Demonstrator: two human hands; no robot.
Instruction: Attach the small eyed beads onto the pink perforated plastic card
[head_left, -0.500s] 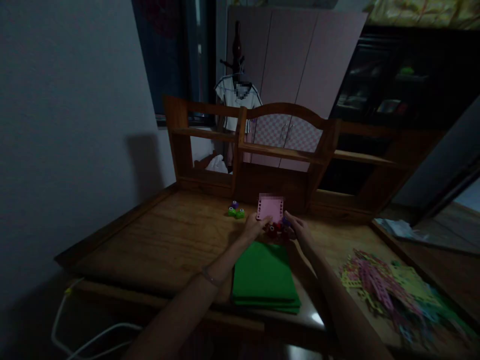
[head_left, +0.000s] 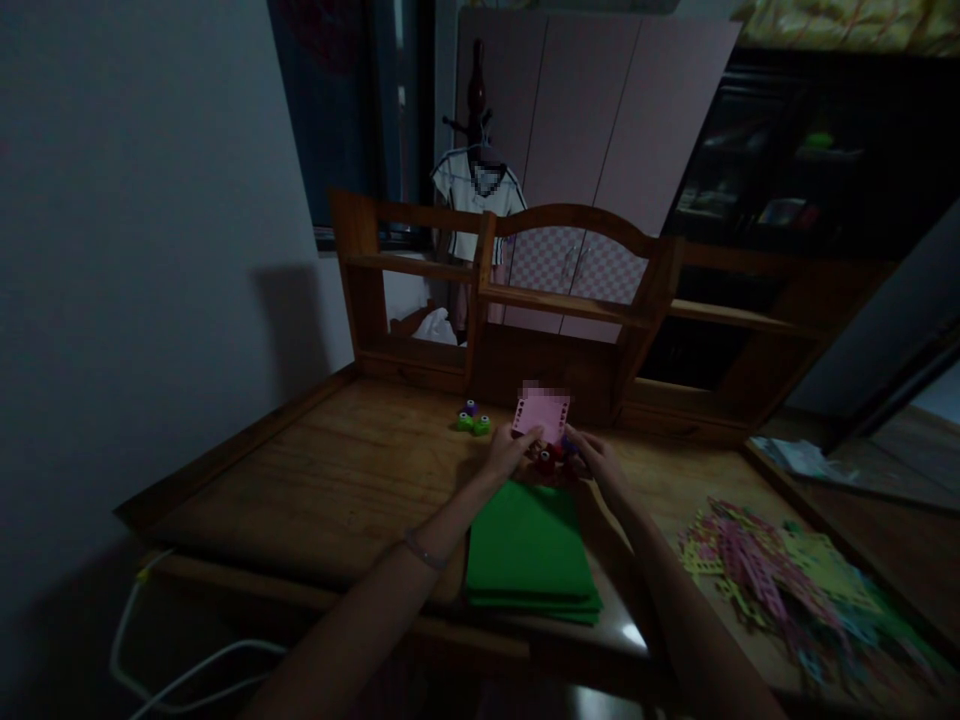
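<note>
My left hand (head_left: 512, 452) is closed on the lower left edge of a pink sheet (head_left: 543, 412), thumb on top. Rows of small holes run down the sheet's two sides. At its lower right corner my right hand (head_left: 598, 460) pinches a small dark purple piece (head_left: 568, 444); whether it also grips the sheet is hard to see. Red pieces with a round white eye (head_left: 545, 458) sit between my hands, partly hidden by fingers. Just in front lies a stack of green sheets (head_left: 529, 550). Small green pieces with eyes (head_left: 481, 425) and a purple one (head_left: 470, 407) stand left of the pink sheet.
A pile of pink, yellow and green cut-out strips (head_left: 787, 570) covers the right side of the wooden desk (head_left: 300, 480). A wooden shelf unit (head_left: 570, 298) rises along the back edge. White cable (head_left: 210, 665) hangs off the front left.
The pink sheet has tilted slightly between my hands. My right fingers have shifted a little left, closer to the sheet's lower corner. The stack and the loose pieces stay put.
</note>
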